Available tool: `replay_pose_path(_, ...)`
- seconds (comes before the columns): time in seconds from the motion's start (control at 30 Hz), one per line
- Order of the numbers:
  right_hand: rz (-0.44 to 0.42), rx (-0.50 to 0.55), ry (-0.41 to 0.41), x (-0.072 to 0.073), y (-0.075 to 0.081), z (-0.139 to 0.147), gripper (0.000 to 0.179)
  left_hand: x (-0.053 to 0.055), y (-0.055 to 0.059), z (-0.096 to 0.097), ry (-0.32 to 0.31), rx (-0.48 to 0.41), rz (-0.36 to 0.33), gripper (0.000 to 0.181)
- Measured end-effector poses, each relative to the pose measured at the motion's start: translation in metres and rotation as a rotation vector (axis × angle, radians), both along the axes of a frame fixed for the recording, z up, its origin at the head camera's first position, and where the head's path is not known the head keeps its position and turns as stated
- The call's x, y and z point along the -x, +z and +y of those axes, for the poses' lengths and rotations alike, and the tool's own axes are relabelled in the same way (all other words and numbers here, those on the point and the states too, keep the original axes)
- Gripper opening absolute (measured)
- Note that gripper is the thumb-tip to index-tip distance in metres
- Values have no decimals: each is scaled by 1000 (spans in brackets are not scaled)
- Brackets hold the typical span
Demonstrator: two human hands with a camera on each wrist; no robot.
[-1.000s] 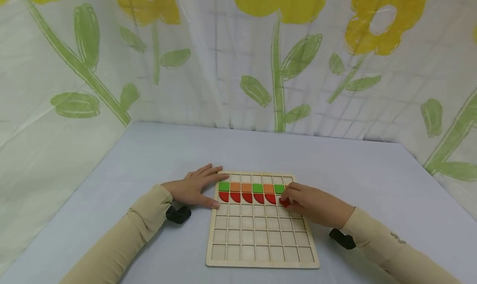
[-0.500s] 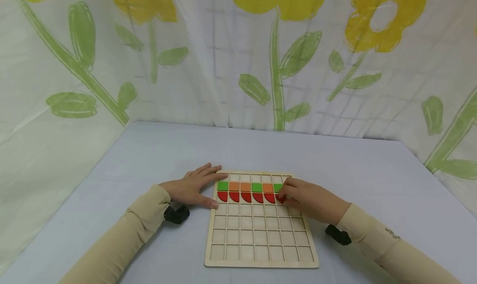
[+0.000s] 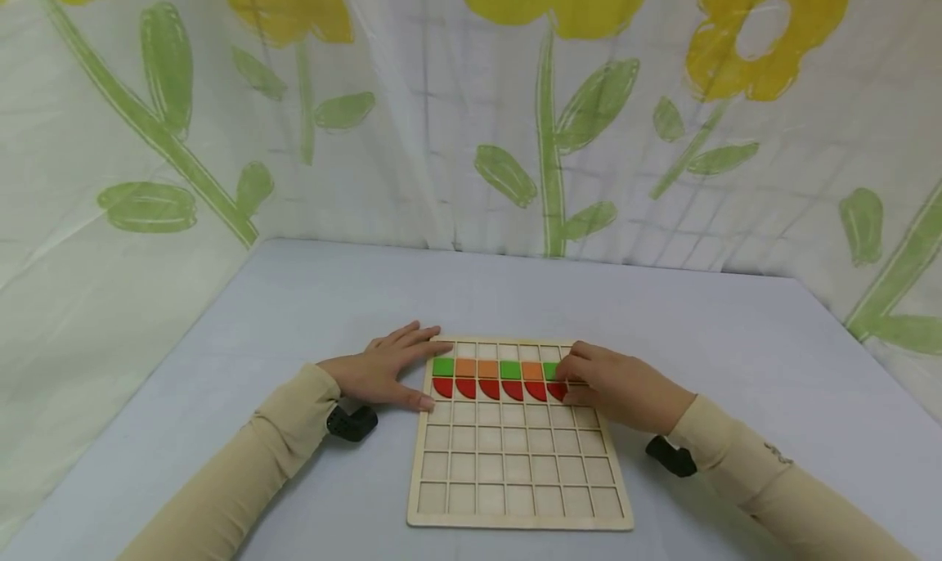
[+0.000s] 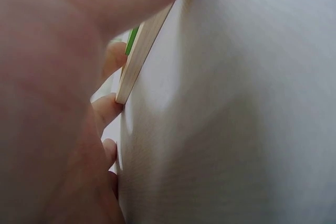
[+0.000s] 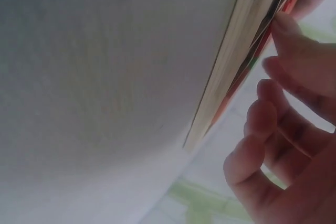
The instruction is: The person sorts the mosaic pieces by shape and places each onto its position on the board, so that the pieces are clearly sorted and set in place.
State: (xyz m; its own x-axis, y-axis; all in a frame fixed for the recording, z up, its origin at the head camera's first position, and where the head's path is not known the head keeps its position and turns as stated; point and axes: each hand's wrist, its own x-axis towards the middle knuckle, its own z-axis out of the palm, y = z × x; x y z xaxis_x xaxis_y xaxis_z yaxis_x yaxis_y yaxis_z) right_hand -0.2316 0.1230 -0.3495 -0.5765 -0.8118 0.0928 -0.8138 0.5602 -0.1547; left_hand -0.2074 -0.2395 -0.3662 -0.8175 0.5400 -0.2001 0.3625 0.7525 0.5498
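In the head view, a wooden grid board [image 3: 519,522] lies on the table with a row of green and orange square tiles and a row of red quarter-circle tiles below it. My left hand [image 3: 379,377] is spread at the board's upper left edge, thumb and index finger resting on the frame. At the right end of the red row, my right hand [image 3: 618,385] pinches a red quarter-circle tile [image 3: 556,392] that sits in its cell. Curled fingers [image 5: 261,119] show beside the board edge [image 5: 223,66] in the right wrist view. The right hand covers the end of the square row.
A pale table [image 3: 353,291] surrounds the board. Behind it hangs a white curtain [image 3: 412,177] painted with yellow flowers. Black wrist cameras, left [image 3: 352,423] and right [image 3: 671,456], hang below the wrists.
My right hand has brought the red quarter-circle tile leftward into the last cell of the red row, and it now lies in line with the others. The left hand stays put.
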Motion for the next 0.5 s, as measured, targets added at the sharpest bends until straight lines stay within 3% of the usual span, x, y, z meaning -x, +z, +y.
replay_pose_path(0.27,25,10,113,-1,-1,-2,29,0,-1,-2,-3,0,-3,85)
replay_pose_path(0.5,37,28,115,-2,0,-1,27,0,-1,-2,-1,-3,-2,85)
